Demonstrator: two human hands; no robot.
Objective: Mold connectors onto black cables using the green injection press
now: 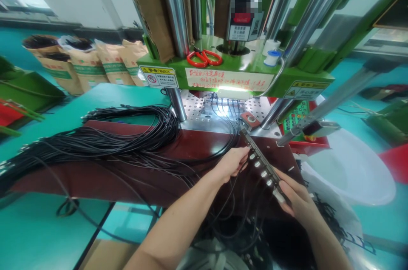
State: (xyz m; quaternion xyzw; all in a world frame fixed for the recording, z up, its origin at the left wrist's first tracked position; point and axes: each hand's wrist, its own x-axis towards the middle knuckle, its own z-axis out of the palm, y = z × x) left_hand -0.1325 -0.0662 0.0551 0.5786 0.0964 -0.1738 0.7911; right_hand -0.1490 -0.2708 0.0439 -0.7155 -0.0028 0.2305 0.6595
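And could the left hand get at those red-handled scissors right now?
Probably yes: the red-handled scissors lie on the green ledge ahead, with nothing seen covering them. The left hand is busy at the metal bar, which may delay it.

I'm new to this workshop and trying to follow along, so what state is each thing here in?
Left hand: fingers curled at the bar's edge, exact grip hidden.
Right hand: gripping the bar's near end.
Metal bar: held at a slant.
Black cables: heaped loosely, ends uncovered.
Lamp: lit.
Scissors: lying down, blades unclear.
Leftmost paper sacks: open-topped.
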